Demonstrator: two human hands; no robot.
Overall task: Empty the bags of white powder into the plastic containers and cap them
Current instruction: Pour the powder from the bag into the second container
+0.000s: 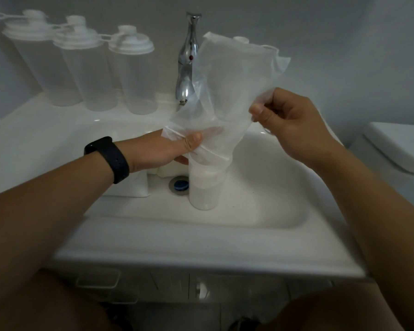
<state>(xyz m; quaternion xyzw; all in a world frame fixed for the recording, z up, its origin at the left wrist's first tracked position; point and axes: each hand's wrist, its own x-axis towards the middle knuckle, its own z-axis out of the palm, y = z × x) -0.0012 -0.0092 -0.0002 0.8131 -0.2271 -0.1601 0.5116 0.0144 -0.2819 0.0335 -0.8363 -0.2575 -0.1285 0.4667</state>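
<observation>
Head view: left hand (163, 149) pinches the bag (227, 91) mouth onto the container (204, 185), just right of the sink (261, 211) drain (180, 184); right hand (294, 125) fingers pinch its upturned side. A slipped mouth could spill powder.

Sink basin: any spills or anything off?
No spill is visible in the sink. The container stands upright by the drain, and both hands hold the near-empty bag over its mouth. The white basin could hide stray powder.
</observation>
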